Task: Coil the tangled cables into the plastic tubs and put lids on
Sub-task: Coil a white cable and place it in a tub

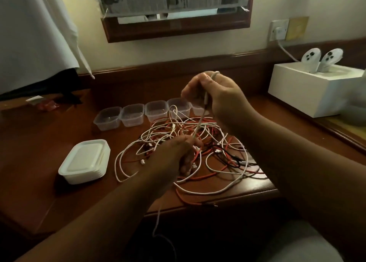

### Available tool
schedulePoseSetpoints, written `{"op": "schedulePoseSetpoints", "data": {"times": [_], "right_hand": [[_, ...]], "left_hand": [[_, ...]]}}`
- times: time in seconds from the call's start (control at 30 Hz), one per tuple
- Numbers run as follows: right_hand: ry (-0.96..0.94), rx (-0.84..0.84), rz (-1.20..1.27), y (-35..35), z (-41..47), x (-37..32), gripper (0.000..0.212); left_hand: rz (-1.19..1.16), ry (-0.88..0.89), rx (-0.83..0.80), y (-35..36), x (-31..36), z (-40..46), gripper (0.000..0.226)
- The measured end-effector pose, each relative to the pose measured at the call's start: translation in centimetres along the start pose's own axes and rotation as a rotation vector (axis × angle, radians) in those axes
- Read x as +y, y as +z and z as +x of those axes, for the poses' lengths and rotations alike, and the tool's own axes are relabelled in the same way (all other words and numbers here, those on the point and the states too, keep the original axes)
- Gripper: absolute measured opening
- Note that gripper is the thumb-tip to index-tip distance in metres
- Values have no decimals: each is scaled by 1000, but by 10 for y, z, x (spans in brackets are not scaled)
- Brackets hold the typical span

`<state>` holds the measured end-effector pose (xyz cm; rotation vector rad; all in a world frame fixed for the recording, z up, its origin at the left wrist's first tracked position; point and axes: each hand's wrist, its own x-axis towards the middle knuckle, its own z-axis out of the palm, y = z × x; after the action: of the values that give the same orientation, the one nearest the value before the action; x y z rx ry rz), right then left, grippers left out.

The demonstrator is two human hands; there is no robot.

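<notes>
Above tangled cables, hands stretching white cable

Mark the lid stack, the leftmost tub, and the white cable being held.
lid stack (85, 158), head view, top lid's flat centre
leftmost tub (108, 118), head view, front wall
white cable (199, 126), head view, taut stretch between hands

Both hands in pinching grip

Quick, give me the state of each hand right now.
Left hand: closed, pinching the white cable low, just above the tangle.
Right hand: closed, holding the same white cable raised, looped over its fingers.
</notes>
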<state>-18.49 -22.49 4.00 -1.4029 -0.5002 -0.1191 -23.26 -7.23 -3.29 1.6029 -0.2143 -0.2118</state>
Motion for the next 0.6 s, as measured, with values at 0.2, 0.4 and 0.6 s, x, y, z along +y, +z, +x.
{"op": "schedulePoseSetpoints", "data": {"times": [0.2,0.4,0.6], "right_hand": [[68,-360,-1119,-7,-5,27,24],[757,-675,222,-2,-25,55,62],[382,-280,847,2,-13,38,31]], "left_hand": [[500,198,51,-26,6,0,18],[213,277,47,-38,-3,16,24],[-158,16,55,-4,-23,14,24]]}}
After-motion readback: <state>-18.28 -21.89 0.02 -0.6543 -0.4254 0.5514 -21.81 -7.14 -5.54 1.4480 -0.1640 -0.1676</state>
